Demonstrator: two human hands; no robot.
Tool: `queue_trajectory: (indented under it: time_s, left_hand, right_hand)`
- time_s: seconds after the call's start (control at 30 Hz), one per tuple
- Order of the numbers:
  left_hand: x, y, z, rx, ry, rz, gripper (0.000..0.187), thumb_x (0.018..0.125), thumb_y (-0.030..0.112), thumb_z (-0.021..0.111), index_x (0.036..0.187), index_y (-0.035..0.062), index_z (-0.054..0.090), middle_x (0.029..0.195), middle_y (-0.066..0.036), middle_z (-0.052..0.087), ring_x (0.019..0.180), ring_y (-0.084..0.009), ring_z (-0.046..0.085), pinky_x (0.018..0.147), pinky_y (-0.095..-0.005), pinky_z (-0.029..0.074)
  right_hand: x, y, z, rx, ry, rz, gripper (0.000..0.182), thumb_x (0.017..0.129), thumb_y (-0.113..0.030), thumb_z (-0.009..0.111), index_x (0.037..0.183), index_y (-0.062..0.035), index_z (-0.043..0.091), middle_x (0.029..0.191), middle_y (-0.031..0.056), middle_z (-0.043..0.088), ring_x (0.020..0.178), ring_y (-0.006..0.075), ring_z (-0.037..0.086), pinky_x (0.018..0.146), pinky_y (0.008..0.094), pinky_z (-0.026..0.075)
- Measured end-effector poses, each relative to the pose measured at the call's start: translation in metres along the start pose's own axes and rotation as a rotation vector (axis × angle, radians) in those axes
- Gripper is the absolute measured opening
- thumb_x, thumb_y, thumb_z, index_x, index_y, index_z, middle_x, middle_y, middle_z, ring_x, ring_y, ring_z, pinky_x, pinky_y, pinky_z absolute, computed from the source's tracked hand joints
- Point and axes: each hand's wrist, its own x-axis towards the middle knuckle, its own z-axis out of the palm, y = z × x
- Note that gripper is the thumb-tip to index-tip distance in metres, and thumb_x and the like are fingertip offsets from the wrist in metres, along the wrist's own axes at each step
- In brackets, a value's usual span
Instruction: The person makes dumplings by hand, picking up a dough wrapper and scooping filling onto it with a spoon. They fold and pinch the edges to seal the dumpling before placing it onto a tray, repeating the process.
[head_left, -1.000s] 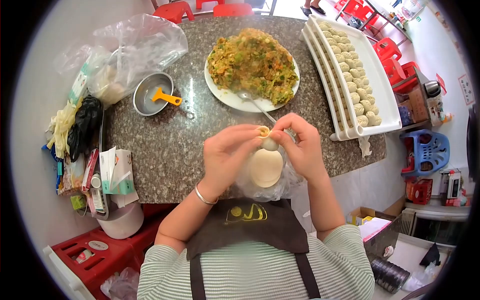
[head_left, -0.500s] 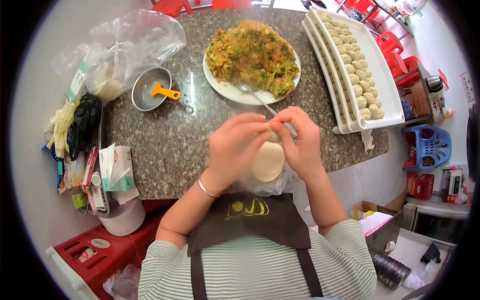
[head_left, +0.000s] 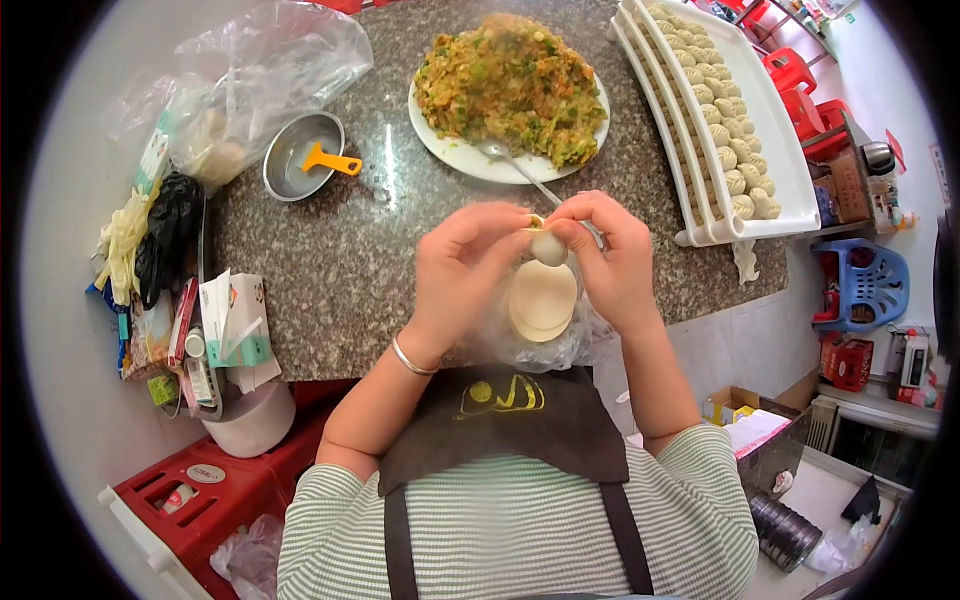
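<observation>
Between my two hands is a dumpling [head_left: 548,249], its pale rounded dough facing me and a bit of filling showing at its upper edge. My left hand [head_left: 462,268] pinches the left side of that edge, fingers closed. My right hand [head_left: 607,258] pinches the right side with thumb and forefinger. Just below the dumpling lies a small stack of round dough wrappers [head_left: 543,305] on a clear plastic bag [head_left: 560,354]. Beyond my hands, a heaped chopped vegetable filling [head_left: 505,85] covers a white plate [head_left: 447,163], with a metal spoon [head_left: 520,170] resting in it.
Stacked white trays [head_left: 795,195] at the right hold rows of pleated dumplings [head_left: 725,125]. A metal bowl [head_left: 283,168] with an orange-handled scraper [head_left: 330,160] stands at left, near a large plastic bag [head_left: 290,60]. Boxes and gloves crowd the table's left edge.
The dumpling has tilted, so more of its rounded dough shows between my hands. My hands have risen slightly, uncovering more of the wrappers. The whole view has shifted a little.
</observation>
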Motion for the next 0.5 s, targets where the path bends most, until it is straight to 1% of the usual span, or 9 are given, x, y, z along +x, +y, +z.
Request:
queue_trajectory:
  time_s: [0.03,0.07,0.13,0.27,0.33,0.37,0.43,0.5]
  left_hand:
    - [0.0003,-0.0013,-0.0028,0.011,-0.046,0.033,0.013,0.084,-0.001,0.071,0.097,-0.0025,0.071,0.104,-0.012,0.068,0.096,-0.0175,0.066,0.082,-0.0296,0.054]
    - [-0.0004,-0.0006,-0.0029,0.013,-0.046,0.029,0.013,0.084,-0.001,0.071,0.097,-0.0025,0.071,0.104,-0.012,0.068,0.096,-0.0175,0.066,0.082,-0.0296,0.054]
    - [-0.0014,0.0033,-0.0021,-0.017,-0.080,0.060,0.014,0.084,-0.003,0.070,0.097,-0.0028,0.071,0.104,-0.012,0.068,0.095,-0.0174,0.066,0.083,-0.0291,0.054]
    - [-0.0009,0.0033,-0.0007,0.033,-0.084,0.081,0.014,0.084,-0.002,0.071,0.097,-0.0026,0.071,0.103,-0.012,0.068,0.095,-0.0169,0.066,0.082,-0.0283,0.053]
    - [-0.0016,-0.0003,0.0010,0.029,-0.037,0.082,0.014,0.084,-0.001,0.071,0.098,-0.0016,0.070,0.101,-0.010,0.069,0.094,-0.0161,0.066,0.081,-0.0276,0.053]
    - [-0.0019,-0.0009,0.0020,0.029,-0.036,0.081,0.014,0.084,-0.001,0.071,0.098,-0.0016,0.070,0.101,-0.010,0.069,0.094,-0.0161,0.066,0.081,-0.0276,0.053]
    - [-0.0026,-0.0021,0.0029,-0.065,-0.004,0.031,0.014,0.084,-0.001,0.072,0.098,-0.0007,0.070,0.100,-0.009,0.068,0.093,-0.0151,0.066,0.080,-0.0275,0.053]
    - [-0.0026,-0.0034,0.0006,-0.039,-0.017,0.033,0.014,0.084,-0.001,0.071,0.099,-0.0006,0.069,0.099,-0.008,0.068,0.092,-0.0147,0.065,0.080,-0.0273,0.053]
  right_hand:
    - [0.0005,-0.0025,-0.0016,0.138,-0.043,0.143,0.006,0.086,-0.006,0.066,0.087,-0.0006,0.065,0.084,0.0089,0.065,0.081,0.0201,0.061,0.082,0.0322,0.047]
    - [0.0023,-0.0038,-0.0022,0.140,-0.044,0.146,0.006,0.086,-0.006,0.066,0.087,-0.0006,0.065,0.084,0.0089,0.065,0.081,0.0201,0.061,0.082,0.0322,0.047]
    - [0.0067,-0.0046,-0.0032,0.093,-0.045,0.052,0.007,0.086,-0.006,0.066,0.086,-0.0001,0.063,0.082,0.0078,0.062,0.079,0.0166,0.059,0.074,0.0284,0.046]
    - [0.0060,-0.0036,-0.0015,0.058,-0.067,0.006,0.007,0.085,-0.005,0.066,0.084,0.0001,0.061,0.082,0.0081,0.062,0.079,0.0174,0.059,0.075,0.0293,0.046]
    - [0.0029,-0.0003,0.0032,0.043,0.000,-0.001,0.006,0.085,-0.005,0.066,0.085,0.0002,0.062,0.083,0.0088,0.063,0.079,0.0187,0.060,0.075,0.0300,0.047]
    - [0.0024,-0.0016,0.0035,0.043,-0.001,-0.001,0.006,0.085,-0.005,0.066,0.085,0.0002,0.062,0.083,0.0088,0.063,0.079,0.0187,0.060,0.075,0.0300,0.047]
    - [0.0021,-0.0043,0.0039,-0.028,-0.008,-0.075,0.006,0.086,-0.005,0.066,0.086,0.0001,0.062,0.084,0.0093,0.063,0.078,0.0192,0.060,0.075,0.0301,0.047]
    - [0.0018,-0.0014,0.0029,-0.062,-0.010,-0.112,0.006,0.086,-0.005,0.065,0.087,0.0002,0.063,0.084,0.0095,0.063,0.079,0.0193,0.060,0.075,0.0301,0.047]
